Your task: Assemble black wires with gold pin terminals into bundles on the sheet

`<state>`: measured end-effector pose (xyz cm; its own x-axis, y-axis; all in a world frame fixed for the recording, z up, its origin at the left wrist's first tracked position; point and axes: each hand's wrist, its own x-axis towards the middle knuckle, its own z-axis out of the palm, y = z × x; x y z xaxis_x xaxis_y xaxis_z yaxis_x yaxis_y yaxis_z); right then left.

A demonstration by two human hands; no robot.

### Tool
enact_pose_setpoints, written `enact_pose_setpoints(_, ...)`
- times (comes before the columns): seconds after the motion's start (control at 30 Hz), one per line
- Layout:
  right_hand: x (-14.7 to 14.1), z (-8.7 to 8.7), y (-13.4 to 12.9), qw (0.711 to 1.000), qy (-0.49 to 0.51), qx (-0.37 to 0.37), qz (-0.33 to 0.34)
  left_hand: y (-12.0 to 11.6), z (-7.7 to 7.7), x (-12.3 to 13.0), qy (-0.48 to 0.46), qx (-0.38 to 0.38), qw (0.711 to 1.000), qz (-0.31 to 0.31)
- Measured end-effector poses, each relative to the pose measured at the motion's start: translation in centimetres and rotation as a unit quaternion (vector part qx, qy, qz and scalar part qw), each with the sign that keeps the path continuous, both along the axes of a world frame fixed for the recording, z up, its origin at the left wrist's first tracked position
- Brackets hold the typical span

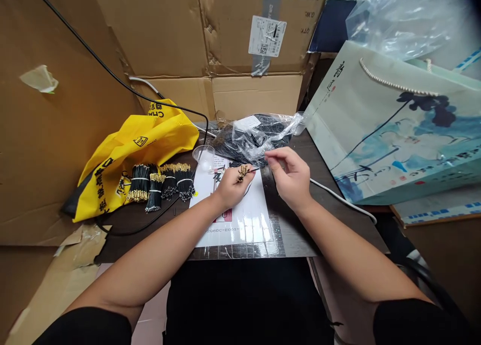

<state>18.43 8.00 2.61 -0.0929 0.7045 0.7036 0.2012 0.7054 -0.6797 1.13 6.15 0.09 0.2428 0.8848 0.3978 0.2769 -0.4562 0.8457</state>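
My left hand (233,188) is closed around a small bunch of black wires with gold-coloured ends (242,173), which stick out over the top of the fist. Just to the right, my right hand (291,177) is raised with its thumb and index finger close together; what they hold, if anything, is too small to make out. Both hands are above a white printed sheet (244,229) on the dark table. Several banded bundles of black wires with gold ends (139,183) lie to the left.
A yellow bag (128,134) lies at the left behind the bundles. Clear plastic with black material (259,134) and a small clear cup (204,157) sit beyond the hands. A large paper bag (406,129) stands right. Cardboard (259,94) backs the table (330,209); cables cross it.
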Motion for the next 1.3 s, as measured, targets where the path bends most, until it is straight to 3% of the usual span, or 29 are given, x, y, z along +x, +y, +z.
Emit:
enact_pose_setpoints(0.17, -0.3, -0.3, -1.8, 0.999, -0.001, 0.006, 0.038, 0.3, 0.0, -0.4, 0.104, 0.090, 0.989, -0.056)
enact_pose_setpoints(0.4, -0.1, 0.0, -1.9, 0.998, -0.031, 0.020, 0.049, 0.2, -0.1, -0.7, 0.163, 0.147, 0.975, -0.045)
enact_pose_setpoints(0.93, 0.3, 0.2, -1.6, 0.991, -0.091, 0.084, 0.058, 0.4, -0.3, -0.8, 0.183, 0.135, 0.972, -0.059)
enact_pose_setpoints(1.3, 0.8, 0.5, -1.4, 0.977, -0.141, 0.143, 0.064, 0.2, 0.3, -0.7, 0.147, 0.098, 0.981, -0.080)
